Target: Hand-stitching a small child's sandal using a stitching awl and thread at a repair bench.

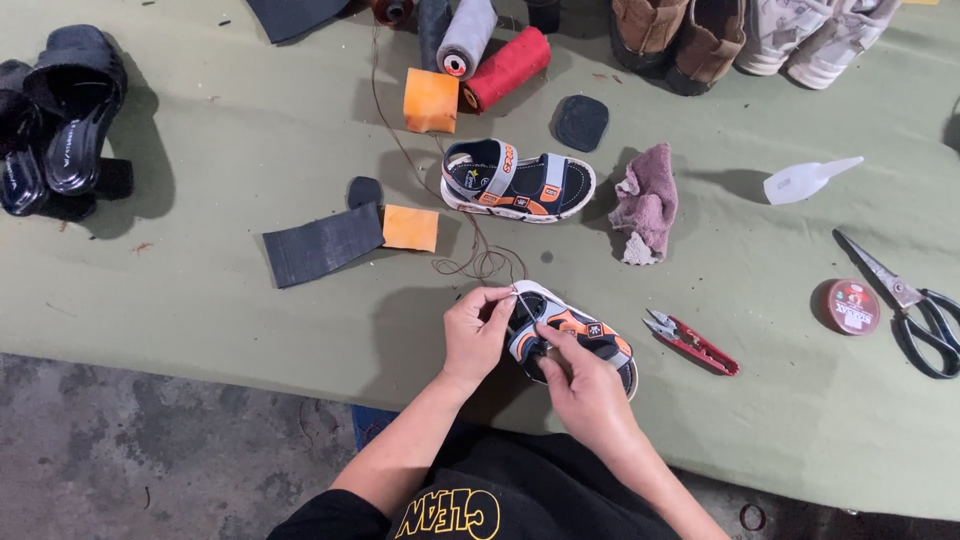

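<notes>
A small child's sandal, navy with orange and grey straps, lies near the table's front edge. My left hand grips its heel end. My right hand pinches at the strap, fingers closed where a brown thread runs in from the spools at the back; whether it holds a needle I cannot tell. The matching sandal lies on its sole farther back, untouched.
Red thread snips lie right of the sandal, with a round tin and black scissors beyond. A pink rag, white glue bottle, thread spools, leather scraps, black heeled sandals and more shoes surround.
</notes>
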